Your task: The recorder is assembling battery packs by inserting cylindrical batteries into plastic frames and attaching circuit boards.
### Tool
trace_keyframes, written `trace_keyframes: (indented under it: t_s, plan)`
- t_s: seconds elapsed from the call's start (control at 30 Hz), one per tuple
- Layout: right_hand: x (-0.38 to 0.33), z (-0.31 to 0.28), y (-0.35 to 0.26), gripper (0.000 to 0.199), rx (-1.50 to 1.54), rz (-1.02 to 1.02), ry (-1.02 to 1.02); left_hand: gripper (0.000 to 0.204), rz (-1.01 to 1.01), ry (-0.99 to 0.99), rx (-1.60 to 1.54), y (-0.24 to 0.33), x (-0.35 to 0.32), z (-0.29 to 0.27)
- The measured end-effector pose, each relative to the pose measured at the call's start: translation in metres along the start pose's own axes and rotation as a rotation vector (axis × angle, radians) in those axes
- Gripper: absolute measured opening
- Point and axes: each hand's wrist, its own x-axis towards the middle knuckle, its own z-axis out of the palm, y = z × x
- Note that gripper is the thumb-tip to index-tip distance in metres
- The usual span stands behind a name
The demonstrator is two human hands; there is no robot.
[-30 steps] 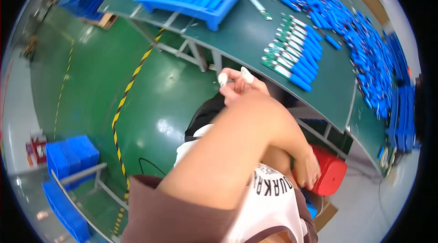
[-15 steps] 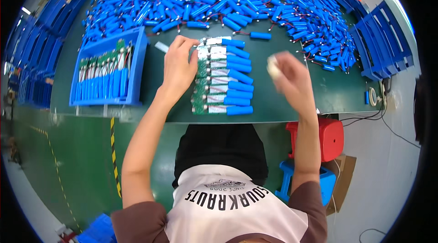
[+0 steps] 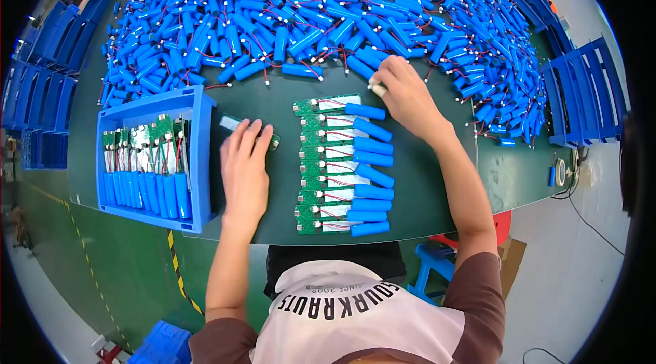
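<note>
On my bench (image 3: pixel 424 179) a column of circuit boards with cells attached (image 3: pixel 339 166) lies in the middle, stacked one behind the other from the near edge outward. Left of that column my left hand (image 3: pixel 244 166) rests flat on the bench, its fingers (image 3: pixel 254 137) over a single board (image 3: pixel 236 125). Further left sits an open tray (image 3: pixel 198 159) with more boards and cells standing in a row inside it. Behind everything, a broad heap of loose cells (image 3: pixel 294 15) spreads across the far side and curves down the right. My right hand (image 3: pixel 404 94) sits at the heap's near edge, just behind the column's far end. Stacked trays (image 3: pixel 588 90) stand at the far right.
</note>
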Motion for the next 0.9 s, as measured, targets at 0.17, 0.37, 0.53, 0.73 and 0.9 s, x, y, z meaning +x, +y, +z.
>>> trace_keyframes:
  t_s: [0.17,0.37,0.53,0.73,0.9]
  plan:
    - [-0.006,-0.003,0.008,0.009,0.633,0.520,0.121,0.014,0.004,0.127,-0.096,-0.008,0.031,-0.012]
    - [-0.009,0.002,0.005,0.011,0.705,0.560,0.151,0.022,-0.345,0.404,-0.924,0.018,0.108,0.012]
    - [-0.018,0.006,-0.002,0.012,0.504,0.400,0.120,0.017,-0.360,0.523,-1.272,0.011,0.116,0.021]
    - [-0.017,0.006,0.001,0.013,0.468,0.396,0.113,0.016,-0.140,0.404,-0.736,0.015,0.109,0.031]
    - [-0.013,0.004,0.001,0.014,0.392,0.351,0.152,0.016,0.220,0.249,-0.416,0.039,0.135,0.034]
